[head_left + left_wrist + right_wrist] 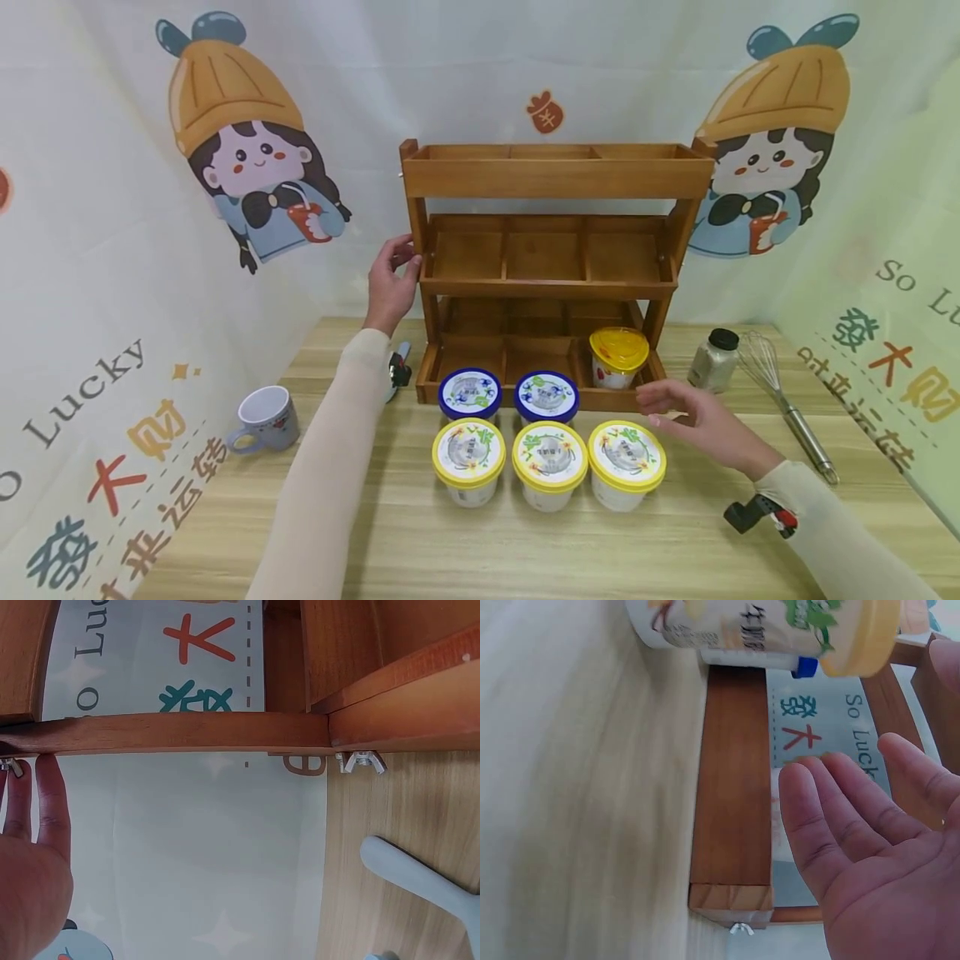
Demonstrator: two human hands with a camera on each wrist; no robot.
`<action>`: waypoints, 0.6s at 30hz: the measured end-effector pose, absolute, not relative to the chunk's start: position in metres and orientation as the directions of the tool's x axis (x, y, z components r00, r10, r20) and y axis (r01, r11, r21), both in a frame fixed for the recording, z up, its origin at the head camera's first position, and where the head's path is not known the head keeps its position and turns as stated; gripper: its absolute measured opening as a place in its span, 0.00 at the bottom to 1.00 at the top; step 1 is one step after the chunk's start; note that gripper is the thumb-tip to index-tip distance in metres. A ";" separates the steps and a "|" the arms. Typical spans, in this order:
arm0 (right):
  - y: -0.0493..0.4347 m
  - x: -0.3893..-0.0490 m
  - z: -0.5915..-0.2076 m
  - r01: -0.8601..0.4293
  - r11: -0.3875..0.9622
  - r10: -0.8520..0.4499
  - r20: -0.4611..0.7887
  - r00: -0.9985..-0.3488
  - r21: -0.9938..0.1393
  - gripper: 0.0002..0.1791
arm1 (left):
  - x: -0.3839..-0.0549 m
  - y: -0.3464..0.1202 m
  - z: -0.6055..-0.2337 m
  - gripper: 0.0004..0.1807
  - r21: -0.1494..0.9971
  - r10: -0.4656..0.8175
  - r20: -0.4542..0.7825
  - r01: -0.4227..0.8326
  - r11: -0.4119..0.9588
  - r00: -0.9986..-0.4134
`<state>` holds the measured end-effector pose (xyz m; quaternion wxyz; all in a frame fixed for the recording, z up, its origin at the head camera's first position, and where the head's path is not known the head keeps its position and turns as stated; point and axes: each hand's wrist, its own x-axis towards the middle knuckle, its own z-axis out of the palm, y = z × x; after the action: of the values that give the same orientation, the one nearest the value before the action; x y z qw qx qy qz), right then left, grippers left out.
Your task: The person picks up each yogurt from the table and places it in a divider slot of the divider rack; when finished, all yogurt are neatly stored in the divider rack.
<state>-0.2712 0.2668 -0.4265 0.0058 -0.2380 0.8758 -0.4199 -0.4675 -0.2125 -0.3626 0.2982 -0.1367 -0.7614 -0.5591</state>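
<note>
My left hand (393,282) touches the left post of a brown wooden three-tier rack (558,179). In the left wrist view the fingers (54,802) reach nearly straight to the post (187,733); the thumb is hidden there. A cup with a yellow lid (618,354) stands in the bottom tier's right compartment. Just right of it hovers my right hand (705,421), fingers extended and holding nothing. Two blue-lidded tubs (470,393) (547,397) stand before the rack. Nearer me is a row of three yellow-lidded tubs (468,454) (550,458) (627,458).
A mug (267,417) stands on the table's left side. Right of the rack are a black-capped jar (714,360) and a whisk (791,408). A pale blue utensil (416,874) lies left of the rack. Printed curtains surround the table.
</note>
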 end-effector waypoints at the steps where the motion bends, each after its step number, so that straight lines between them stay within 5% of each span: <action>1: 0.266 -0.270 -0.427 -0.414 0.525 -0.429 0.190 -0.883 -0.744 0.23 | -0.468 -0.213 -0.363 0.20 0.769 -0.126 0.607 0.541 0.340 -0.785; 18: 0.263 -0.256 -0.439 -0.482 0.391 -0.563 0.211 -0.799 -0.784 0.25 | -0.459 -0.205 -0.357 0.19 0.768 -0.145 0.614 0.543 0.340 -0.776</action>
<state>-0.2559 0.2628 -0.4390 0.0445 -0.3136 0.8328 -0.4541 -0.4589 -0.2047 -0.3573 0.3078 -0.1311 -0.7585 -0.5592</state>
